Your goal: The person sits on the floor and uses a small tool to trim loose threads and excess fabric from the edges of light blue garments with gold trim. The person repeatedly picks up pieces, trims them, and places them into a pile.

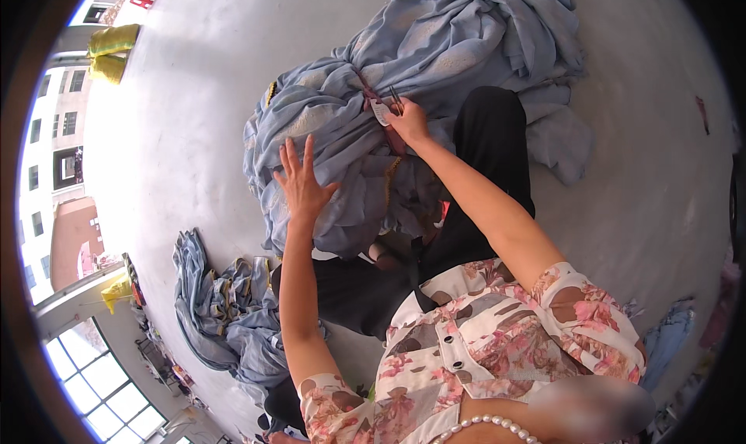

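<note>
A large bundle of light blue patterned fabric [326, 110] lies in front of me, drawn in around its middle by a maroon cloth strip [394, 139]. My left hand [303, 188] rests on the bundle's left part with its fingers spread, holding nothing. Beside the strip, my right hand [410, 122] is closed on a small dark tool with two thin prongs, which looks like thread snips [396, 96]. A white tag [380, 111] lies against the strip, right at the right hand's fingertips. Whether those fingers also pinch the tag, I cannot tell.
My black-trousered leg [493, 133] borders the bundle on the right. A smaller heap of blue cloth [233, 312] lies on the grey floor [645, 133] at lower left. Blue cloth [670, 337] also lies at far right. Yellow sacks [113, 53] stand at upper left by bright windows.
</note>
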### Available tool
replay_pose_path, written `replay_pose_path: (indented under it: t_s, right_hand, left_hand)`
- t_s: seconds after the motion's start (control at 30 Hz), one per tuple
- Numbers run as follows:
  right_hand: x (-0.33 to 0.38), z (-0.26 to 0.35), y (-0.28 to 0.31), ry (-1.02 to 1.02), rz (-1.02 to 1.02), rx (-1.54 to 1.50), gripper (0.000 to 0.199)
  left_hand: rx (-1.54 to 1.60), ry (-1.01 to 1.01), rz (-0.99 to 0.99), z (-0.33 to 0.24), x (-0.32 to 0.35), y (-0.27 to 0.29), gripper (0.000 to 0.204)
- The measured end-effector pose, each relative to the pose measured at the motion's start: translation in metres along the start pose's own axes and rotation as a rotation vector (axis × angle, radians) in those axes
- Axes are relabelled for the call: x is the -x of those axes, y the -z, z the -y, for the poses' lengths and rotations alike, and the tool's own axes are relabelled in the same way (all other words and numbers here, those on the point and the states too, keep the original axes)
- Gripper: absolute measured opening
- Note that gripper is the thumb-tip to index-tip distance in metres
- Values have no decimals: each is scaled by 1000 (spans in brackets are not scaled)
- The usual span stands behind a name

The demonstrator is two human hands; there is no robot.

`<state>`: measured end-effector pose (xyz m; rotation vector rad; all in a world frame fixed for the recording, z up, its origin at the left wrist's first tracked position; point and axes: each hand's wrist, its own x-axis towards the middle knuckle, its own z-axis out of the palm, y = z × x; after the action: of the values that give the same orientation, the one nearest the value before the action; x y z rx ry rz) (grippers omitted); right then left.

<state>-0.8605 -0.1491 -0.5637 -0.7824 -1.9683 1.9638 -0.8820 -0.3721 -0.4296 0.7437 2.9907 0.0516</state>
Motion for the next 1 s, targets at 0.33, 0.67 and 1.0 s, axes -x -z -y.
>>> replay_pose_path:
  t_s: [0.33, 0.67, 1.0]
  right_hand:
    - [-34, -24, 24, -150, 144, -107, 12]
    - [-65, -67, 53, -89, 91, 85, 9]
    - [-73, -14, 64, -133, 311, -48, 12]
  left_hand:
    - [59, 270, 164, 51, -54, -97, 55]
    - [131, 193, -45, 43, -46, -117, 48]
    - [252, 224, -105, 57, 21, -122, 24]
